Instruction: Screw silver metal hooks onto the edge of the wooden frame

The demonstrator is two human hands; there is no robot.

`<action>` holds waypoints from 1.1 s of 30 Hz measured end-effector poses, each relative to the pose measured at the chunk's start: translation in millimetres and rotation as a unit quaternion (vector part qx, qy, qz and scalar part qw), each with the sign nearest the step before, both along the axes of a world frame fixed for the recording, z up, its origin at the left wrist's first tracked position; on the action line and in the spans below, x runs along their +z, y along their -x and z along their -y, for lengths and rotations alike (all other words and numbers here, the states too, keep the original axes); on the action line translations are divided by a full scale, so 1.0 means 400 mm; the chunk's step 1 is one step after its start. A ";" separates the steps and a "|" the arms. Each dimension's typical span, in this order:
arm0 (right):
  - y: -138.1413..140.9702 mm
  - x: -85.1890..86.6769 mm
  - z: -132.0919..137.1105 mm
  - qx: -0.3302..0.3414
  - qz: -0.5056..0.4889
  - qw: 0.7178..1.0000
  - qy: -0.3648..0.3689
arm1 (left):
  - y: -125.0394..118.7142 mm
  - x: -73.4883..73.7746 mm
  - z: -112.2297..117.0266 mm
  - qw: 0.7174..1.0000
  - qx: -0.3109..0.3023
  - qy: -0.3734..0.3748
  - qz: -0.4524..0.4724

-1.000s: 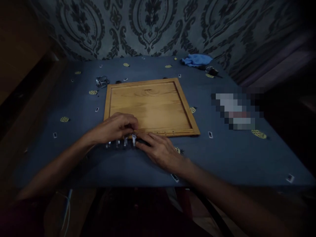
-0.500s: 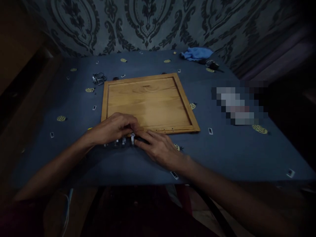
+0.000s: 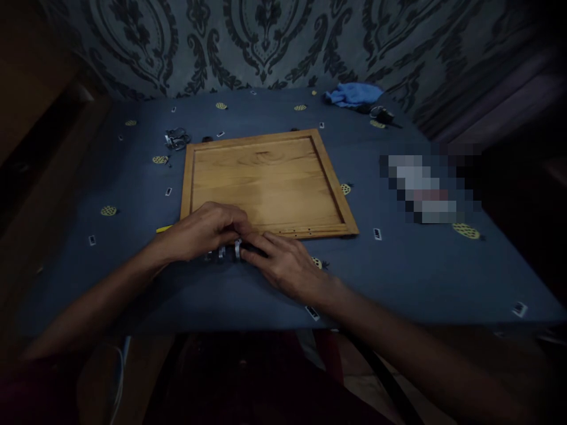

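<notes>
So I'm standing here looking over this person's shoulder at the counter (image 3: 248, 301), and both hands are crowded together at the near edge of a framed wooden board (image 3: 266, 177). The board lies flat, mostly just beyond both grips. The left grip (image 3: 208, 230) is curled right over that edge, fingers bunched in narrow, but honestly I can't tell if anything's pinched in there. The right grip (image 3: 286, 265) is narrow too, thumb and fingers close together, with a shiny metal bit (image 3: 238, 249) right at the tips. Can't tell from here if it's really held or just touched. A couple more metal bits sit just left of that one, below the left grip. Some small dark holes (image 3: 295, 232) dot the board's edge, just past the right grip's knuckles. Yellow stick (image 3: 163, 229) pokes out by the left wrist. Farther off, up and left of the grips, is a dark metal tangle (image 3: 178, 139). Blue cloth (image 3: 353, 95) is well beyond the right grip.
</notes>
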State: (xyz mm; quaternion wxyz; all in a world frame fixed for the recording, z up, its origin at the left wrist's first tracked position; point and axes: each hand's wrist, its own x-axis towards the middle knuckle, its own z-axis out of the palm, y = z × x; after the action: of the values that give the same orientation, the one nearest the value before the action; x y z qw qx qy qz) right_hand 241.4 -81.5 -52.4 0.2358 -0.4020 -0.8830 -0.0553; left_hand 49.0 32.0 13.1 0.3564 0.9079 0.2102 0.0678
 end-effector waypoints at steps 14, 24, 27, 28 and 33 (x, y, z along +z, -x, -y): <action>0.000 0.011 0.002 -0.004 0.006 1.000 0.006 | 0.033 0.040 -0.010 0.994 0.062 -0.010 -0.089; 0.004 0.004 0.001 -0.002 -0.015 1.000 0.005 | 0.070 -0.044 0.074 0.969 0.064 -0.229 -0.068; 0.003 0.003 0.002 -0.005 -0.014 1.000 0.003 | 0.068 -0.061 0.081 0.965 0.070 -0.241 -0.070; 0.002 0.003 0.002 -0.004 -0.016 1.000 0.001 | 0.067 -0.063 0.082 0.966 0.072 -0.239 -0.069; 0.000 -0.003 0.002 -0.002 -0.015 1.000 -0.003 | 0.067 -0.065 0.081 0.968 0.086 -0.227 -0.056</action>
State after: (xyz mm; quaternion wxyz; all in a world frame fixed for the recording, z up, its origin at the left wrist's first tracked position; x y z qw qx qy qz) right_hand 241.3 -82.3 -53.5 0.2504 -0.4036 -0.8784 -0.0525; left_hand 22.4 -0.4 -12.9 0.1210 0.9459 0.2863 0.0928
